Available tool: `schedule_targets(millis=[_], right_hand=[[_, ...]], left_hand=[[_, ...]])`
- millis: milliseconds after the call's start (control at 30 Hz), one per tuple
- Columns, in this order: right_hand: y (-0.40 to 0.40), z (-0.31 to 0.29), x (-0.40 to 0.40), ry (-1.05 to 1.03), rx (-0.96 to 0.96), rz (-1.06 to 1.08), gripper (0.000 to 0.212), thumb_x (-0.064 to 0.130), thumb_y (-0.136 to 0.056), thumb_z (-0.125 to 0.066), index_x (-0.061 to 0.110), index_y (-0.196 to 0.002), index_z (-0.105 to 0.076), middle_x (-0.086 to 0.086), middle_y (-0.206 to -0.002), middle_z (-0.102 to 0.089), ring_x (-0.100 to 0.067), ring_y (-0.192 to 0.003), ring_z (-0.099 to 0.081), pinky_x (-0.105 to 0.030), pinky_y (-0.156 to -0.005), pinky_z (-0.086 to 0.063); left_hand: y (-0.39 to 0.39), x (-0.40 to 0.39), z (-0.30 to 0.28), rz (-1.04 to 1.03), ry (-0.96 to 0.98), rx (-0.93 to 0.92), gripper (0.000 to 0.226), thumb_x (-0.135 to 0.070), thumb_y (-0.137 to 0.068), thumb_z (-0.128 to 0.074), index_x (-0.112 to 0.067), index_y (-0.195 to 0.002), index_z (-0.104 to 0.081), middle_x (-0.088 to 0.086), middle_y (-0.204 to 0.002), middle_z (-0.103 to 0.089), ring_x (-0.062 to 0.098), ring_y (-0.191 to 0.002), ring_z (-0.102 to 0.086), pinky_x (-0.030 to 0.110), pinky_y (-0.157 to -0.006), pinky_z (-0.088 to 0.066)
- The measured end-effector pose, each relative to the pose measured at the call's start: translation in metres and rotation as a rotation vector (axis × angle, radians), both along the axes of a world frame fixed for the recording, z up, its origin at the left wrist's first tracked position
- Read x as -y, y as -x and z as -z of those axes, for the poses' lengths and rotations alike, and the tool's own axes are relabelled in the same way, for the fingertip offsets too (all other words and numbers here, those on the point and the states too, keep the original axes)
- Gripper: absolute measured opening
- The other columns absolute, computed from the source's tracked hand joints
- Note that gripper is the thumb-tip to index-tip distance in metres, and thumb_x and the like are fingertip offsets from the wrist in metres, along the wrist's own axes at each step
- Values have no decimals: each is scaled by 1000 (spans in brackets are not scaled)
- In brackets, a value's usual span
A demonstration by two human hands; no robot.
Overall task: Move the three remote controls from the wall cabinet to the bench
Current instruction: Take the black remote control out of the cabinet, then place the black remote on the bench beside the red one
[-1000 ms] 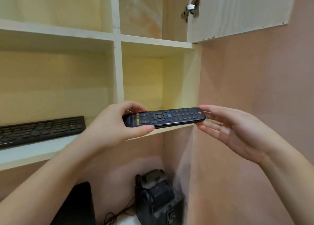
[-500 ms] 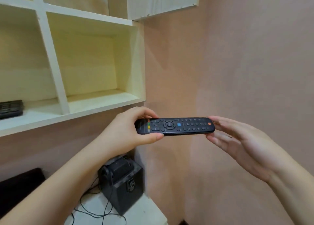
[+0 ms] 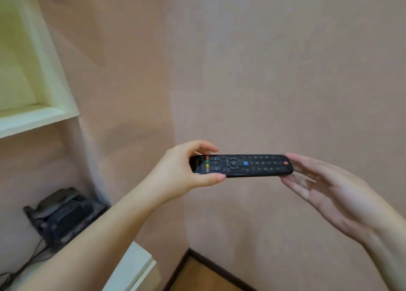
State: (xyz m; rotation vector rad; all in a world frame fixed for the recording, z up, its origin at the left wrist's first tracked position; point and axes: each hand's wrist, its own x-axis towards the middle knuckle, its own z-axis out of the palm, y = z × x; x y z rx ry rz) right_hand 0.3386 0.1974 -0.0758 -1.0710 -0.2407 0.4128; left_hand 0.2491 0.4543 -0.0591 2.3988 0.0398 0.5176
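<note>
A long black remote control (image 3: 241, 166) with coloured buttons lies level in the air in front of the pink wall. My left hand (image 3: 186, 170) grips its left end between thumb and fingers. My right hand (image 3: 329, 191) has its fingers spread and its fingertips touch the remote's right end. The pale wall cabinet (image 3: 37, 106) is at the far left, with only its right compartment in view and nothing visible inside. The bench and any other remotes are out of view.
A black device (image 3: 63, 216) with cables sits on a white surface (image 3: 136, 264) at the lower left, below the cabinet. Two pink walls meet in a corner behind the remote. A strip of wooden floor (image 3: 204, 277) with dark skirting shows at the bottom.
The view has swung right, away from the cabinet. The remote has come out of the shelf space with both hands on it. The keyboard on the shelf has left the view.
</note>
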Motion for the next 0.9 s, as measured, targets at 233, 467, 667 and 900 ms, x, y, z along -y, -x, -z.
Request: schedule_targets(millis=[233,467,667,900], right_hand=[[-1,13,67,37,-8,213,30,7,-88,-52,-4,-113,-63,-15,-112,-71,-27,-105,-67,-32,-87,-54],[17,23,96,43,-22,475,48,17,-66,-68,-3,-110,-64,-15,-111,-71,-25,-103,-67,-29,-83,-56],[45,37,106,47,-43,655,27,5,-92,-48,-3,-112,-64,-16,-113,-70,-25,-104,-67,-32,-86,-55],[106,55,128,83,-93,914,28,6,-94,-47,-2,-116,-62,-19,-114,-69,-28,-107,-64,-31,-86,-56]], left_hand=[[-53,54,11,188,-12,-43,53,-45,-60,-85,-41,-107,-62,-21,-104,-66,-13,-96,-58,2,-79,-41],[-97,76,19,503,-17,-92,58,-32,-66,-85,-41,-116,-58,-20,-108,-63,-6,-105,-58,29,-95,-49],[-124,94,30,728,-23,-120,58,-28,-68,-85,-34,-120,-59,-20,-111,-65,-7,-106,-57,26,-97,-47],[-137,147,48,1021,4,-207,45,-24,-68,-85,-30,-108,-65,-15,-105,-66,0,-102,-61,30,-94,-50]])
